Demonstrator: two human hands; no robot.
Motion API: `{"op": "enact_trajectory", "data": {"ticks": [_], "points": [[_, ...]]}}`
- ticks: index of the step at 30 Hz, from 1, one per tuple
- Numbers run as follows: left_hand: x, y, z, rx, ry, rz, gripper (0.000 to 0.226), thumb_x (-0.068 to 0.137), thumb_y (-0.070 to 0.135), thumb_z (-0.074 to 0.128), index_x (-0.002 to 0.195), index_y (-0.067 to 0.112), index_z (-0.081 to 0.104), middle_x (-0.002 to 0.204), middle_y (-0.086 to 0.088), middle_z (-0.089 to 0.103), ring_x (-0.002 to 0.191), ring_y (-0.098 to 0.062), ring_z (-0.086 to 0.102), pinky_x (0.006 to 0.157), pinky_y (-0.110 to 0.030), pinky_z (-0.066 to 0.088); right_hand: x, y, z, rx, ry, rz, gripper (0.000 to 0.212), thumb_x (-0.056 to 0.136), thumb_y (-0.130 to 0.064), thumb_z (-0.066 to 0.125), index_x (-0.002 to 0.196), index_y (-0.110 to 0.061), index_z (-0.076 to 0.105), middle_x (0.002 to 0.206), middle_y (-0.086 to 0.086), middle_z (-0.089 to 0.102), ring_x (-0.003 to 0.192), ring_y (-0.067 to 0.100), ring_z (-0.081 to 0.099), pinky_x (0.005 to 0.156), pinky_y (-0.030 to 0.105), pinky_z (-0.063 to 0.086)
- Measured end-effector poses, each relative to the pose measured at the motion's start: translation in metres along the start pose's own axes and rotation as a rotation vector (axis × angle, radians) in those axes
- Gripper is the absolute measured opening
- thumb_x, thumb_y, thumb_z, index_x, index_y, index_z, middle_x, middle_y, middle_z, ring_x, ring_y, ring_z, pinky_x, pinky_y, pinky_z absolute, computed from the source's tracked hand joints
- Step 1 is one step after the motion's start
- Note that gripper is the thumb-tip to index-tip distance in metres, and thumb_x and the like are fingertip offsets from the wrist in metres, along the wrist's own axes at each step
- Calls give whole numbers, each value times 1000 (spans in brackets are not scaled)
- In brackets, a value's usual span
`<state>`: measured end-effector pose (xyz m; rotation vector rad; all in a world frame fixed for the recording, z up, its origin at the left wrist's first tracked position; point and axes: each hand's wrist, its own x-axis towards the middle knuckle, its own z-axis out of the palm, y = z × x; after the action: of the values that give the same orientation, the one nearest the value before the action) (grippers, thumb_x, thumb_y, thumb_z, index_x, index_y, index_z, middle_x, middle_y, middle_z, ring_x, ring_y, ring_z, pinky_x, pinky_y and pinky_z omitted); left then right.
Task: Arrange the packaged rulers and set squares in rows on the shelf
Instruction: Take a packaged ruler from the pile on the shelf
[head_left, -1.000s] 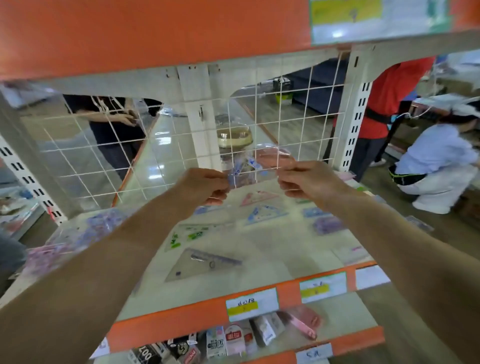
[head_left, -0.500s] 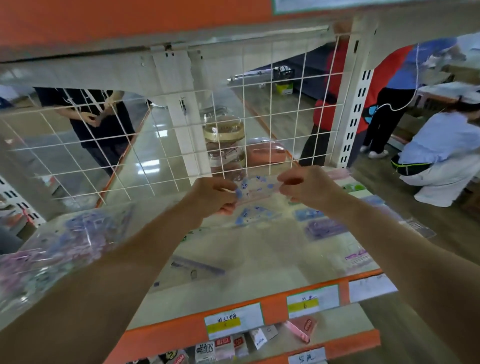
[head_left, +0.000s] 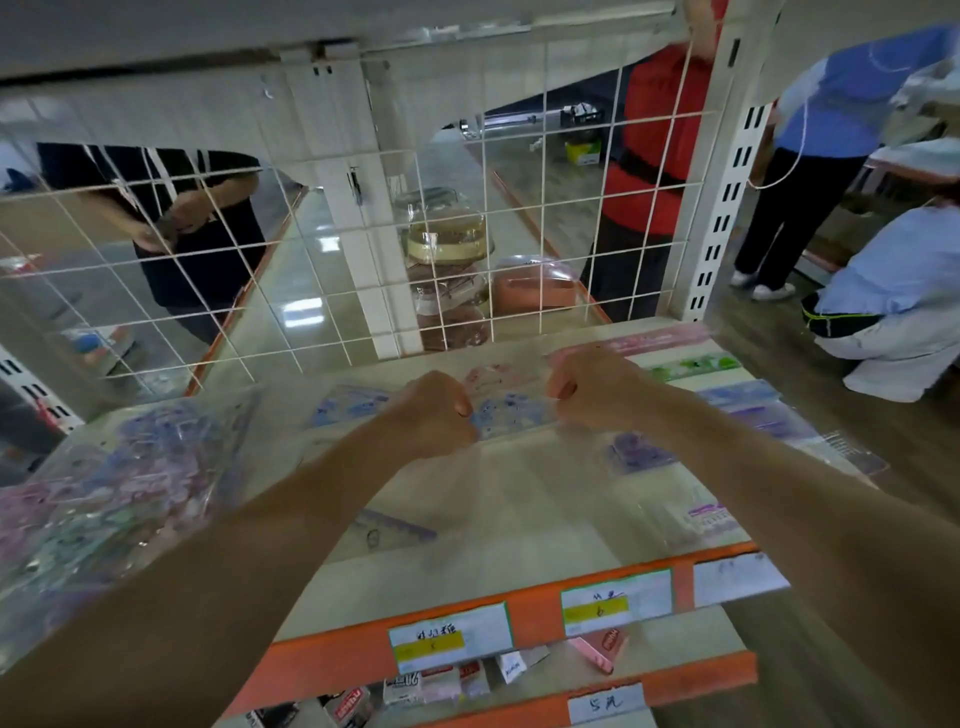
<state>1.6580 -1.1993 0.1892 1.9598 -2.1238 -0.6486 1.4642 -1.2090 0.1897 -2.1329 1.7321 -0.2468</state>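
The left hand (head_left: 434, 410) and the right hand (head_left: 592, 387) each pinch an end of a blue ruler pack (head_left: 511, 413), held low, maybe touching the shelf (head_left: 519, 499)

Both bare forearms come in from the bottom corners and angle toward each other. The left hand (head_left: 434, 410) and right hand (head_left: 597, 387) are curled up fist-like, backs facing up, near each other but apart. Each pinches one end of the same blue-printed ruler packet (head_left: 511, 410). The fingers are tucked under, so the tips are mostly hidden.
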Motion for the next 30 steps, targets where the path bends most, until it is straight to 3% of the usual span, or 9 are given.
{"op": "enact_trajectory", "data": {"ticks": [2,4,7,10,14,19,23,30], "points": [[0,3,0,68,5,0,11,78,18,67,86,12,71,95,-6,68,87,-22,63,79,-32,52,2,0,1,-11,1,3,33,76,-6,56,55,-23,38,111,2,63,94,19,60,81,26,49],[-1,5,0,111,3,-9,20,79,20,67,97,12,73,101,-5,69,90,-22,63,79,-31,52,3,-1,2,-44,-32,17,31,76,-6,56,55,-21,39,92,0,63,90,21,61,83,30,53],[-3,10,-2,194,-28,-30,26,79,22,67,103,14,69,101,-4,67,91,-23,62,86,-35,51,4,-4,2,-112,-72,37,23,77,-4,53,59,-17,47,71,2,57,78,22,61,70,26,51],[-3,15,-2,302,-36,-43,20,80,26,66,97,16,64,85,1,60,87,-22,56,95,-40,41,2,-8,2,-155,-84,38,11,78,-8,57,83,-13,65,83,4,66,80,20,65,74,29,56],[-5,20,-2,369,-31,-39,10,83,24,62,86,17,55,73,4,50,83,-20,52,95,-40,33,1,-15,8,-214,-54,18,13,80,-9,60,92,-10,65,89,9,67,84,25,66,78,35,57],[-8,18,-2,361,-2,-26,12,87,23,58,96,16,56,82,5,50,92,-21,54,97,-41,29,-3,-19,7,-248,-22,2,27,84,-11,55,110,-10,63,107,8,64,95,26,62,85,34,53],[-15,4,-20,318,80,-33,25,87,25,59,111,18,61,112,0,60,109,-22,55,100,-39,29,-10,-36,-5,-252,44,-83,33,90,-13,53,122,-13,59,121,5,58,109,22,55,90,30,43],[-39,-43,-58,294,179,-103,28,88,24,57,115,21,61,116,-1,61,109,-23,56,97,-35,37,-10,-97,-1,-257,95,-203,25,89,-20,55,109,-15,68,115,7,63,108,26,57,88,33,45]]}}
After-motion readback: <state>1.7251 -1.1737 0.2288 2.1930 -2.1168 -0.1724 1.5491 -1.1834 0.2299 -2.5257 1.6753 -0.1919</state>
